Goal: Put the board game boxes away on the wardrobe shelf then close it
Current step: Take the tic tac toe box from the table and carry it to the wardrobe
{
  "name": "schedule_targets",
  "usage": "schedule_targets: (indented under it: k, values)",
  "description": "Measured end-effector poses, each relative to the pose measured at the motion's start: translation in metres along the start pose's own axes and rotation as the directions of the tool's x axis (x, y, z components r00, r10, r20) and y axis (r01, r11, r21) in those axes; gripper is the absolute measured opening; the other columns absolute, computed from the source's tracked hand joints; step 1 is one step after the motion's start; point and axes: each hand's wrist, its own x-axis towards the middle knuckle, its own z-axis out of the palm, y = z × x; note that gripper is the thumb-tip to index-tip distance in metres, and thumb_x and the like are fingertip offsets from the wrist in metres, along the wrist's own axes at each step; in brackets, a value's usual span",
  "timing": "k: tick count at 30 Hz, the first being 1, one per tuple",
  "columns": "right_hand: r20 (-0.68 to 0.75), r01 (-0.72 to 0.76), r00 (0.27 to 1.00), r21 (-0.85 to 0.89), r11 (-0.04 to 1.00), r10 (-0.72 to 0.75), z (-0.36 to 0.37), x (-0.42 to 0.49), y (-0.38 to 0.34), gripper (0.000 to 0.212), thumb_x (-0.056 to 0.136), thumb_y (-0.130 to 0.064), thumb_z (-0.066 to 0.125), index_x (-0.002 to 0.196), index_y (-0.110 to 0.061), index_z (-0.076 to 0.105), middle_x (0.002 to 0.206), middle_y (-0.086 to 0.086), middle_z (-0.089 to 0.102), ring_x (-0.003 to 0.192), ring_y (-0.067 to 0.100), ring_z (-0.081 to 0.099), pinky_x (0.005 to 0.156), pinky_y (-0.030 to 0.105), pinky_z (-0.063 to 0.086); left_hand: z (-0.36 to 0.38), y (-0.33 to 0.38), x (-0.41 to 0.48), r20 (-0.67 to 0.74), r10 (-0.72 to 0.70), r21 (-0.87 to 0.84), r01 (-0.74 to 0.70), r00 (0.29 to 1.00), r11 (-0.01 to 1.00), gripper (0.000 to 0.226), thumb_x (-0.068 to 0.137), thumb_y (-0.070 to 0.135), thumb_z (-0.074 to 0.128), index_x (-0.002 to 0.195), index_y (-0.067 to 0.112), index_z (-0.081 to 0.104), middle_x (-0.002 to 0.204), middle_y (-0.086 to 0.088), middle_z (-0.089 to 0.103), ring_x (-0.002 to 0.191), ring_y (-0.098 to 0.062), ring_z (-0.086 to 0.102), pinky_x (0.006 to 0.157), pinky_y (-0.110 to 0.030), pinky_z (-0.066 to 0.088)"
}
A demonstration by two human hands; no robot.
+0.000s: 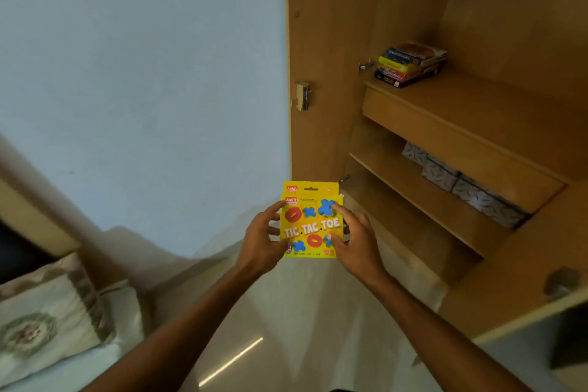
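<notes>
While the left hand and right hand clamp their fingers on a yellow game box at centre frame, stacked boxes sit on the wardrobe shelf at upper right.

Two hands are seen, the left hand and the right hand. One yellow box is counted, one stack of boxes, three patterned grey boxes, one cushion.

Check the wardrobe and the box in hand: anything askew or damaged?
Nothing damaged. The stack of game boxes on the upper shelf sits slightly fanned, not squared. Both hands hold the Tic Tac Toe box intact.
</notes>
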Motion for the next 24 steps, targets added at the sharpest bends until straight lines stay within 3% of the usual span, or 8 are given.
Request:
schedule_targets:
  k: [4, 8, 12, 17, 21, 24]
  values:
    - [-0.084, -0.042, 0.995, 0.017, 0.999, 0.044, -0.015, 0.075, 0.023, 0.062, 0.083, -0.010, 0.071, 0.139, -0.026, 0.048, 0.112, 0.003, 0.045, 0.094, 0.009, 0.056, 0.074, 0.010, 0.046, 0.022, 0.021, 0.091, 0.081, 0.052, -0.031, -0.050, 0.995, 0.998, 0.077, 0.075, 0.002, 0.078, 0.139, 0.029, 0.046, 0.123, -0.002, 0.054, 0.097, -0.023, 0.064, 0.062, -0.031, 0.061]
    - [-0.163, -0.079, 0.984, 0.003, 0.997, 0.079, -0.039, 0.150, 0.061, 0.062, 0.083, -0.010, 0.071, 0.138, -0.027, 0.049, 0.111, 0.001, 0.045, 0.094, 0.010, 0.058, 0.075, 0.015, 0.051, 0.065, 0.042, 0.180, 0.159, 0.086, -0.082, -0.073, 0.984, 0.994, 0.068, 0.075, -0.001, 0.076, 0.120, 0.043, 0.051, 0.109, 0.009, 0.059, 0.093, -0.021, 0.063, 0.060, -0.030, 0.059]
    - [-0.224, -0.104, 0.970, -0.014, 0.995, 0.098, -0.075, 0.229, 0.104, 0.060, 0.083, -0.009, 0.070, 0.137, -0.025, 0.050, 0.112, -0.001, 0.044, 0.094, 0.007, 0.055, 0.083, 0.022, 0.053, 0.119, 0.066, 0.273, 0.224, 0.078, -0.125, -0.051, 0.971, 0.991, 0.067, 0.074, -0.006, 0.075, 0.129, 0.025, 0.052, 0.107, 0.005, 0.061, 0.088, -0.018, 0.062, 0.051, -0.016, 0.053]
    - [-0.290, -0.122, 0.951, -0.042, 0.992, 0.104, -0.125, 0.317, 0.147, 0.058, 0.083, -0.010, 0.069, 0.136, -0.026, 0.050, 0.117, 0.000, 0.044, 0.103, 0.011, 0.054, 0.086, 0.026, 0.052, 0.181, 0.102, 0.372, 0.270, 0.147, -0.208, -0.091, 0.952, 0.974, 0.067, 0.073, -0.021, 0.066, 0.125, 0.016, 0.049, 0.098, 0.009, 0.058, 0.082, -0.020, 0.061, 0.052, -0.014, 0.051]
    - [-0.354, -0.135, 0.930, -0.090, 0.987, 0.095, -0.160, 0.383, 0.171, 0.056, 0.081, -0.006, 0.070, 0.133, -0.020, 0.054, 0.115, -0.001, 0.042, 0.100, 0.012, 0.054, 0.081, 0.017, 0.048, 0.220, 0.127, 0.447, 0.318, 0.182, -0.211, -0.118, 0.930, 0.970, 0.071, 0.073, -0.021, 0.065, 0.134, 0.010, 0.048, 0.107, 0.004, 0.058, 0.084, -0.012, 0.058, 0.055, -0.015, 0.052]
    - [-0.402, -0.125, 0.913, -0.109, 0.986, 0.071, -0.183, 0.440, 0.194, 0.053, 0.079, -0.007, 0.071, 0.128, -0.022, 0.058, 0.113, -0.004, 0.042, 0.098, 0.013, 0.057, 0.080, 0.032, 0.056, 0.249, 0.143, 0.513, 0.338, 0.206, -0.230, -0.132, 0.919, 0.964, 0.074, 0.072, -0.017, 0.067, 0.137, 0.011, 0.048, 0.121, -0.007, 0.059, 0.095, -0.017, 0.061, 0.059, -0.017, 0.053]
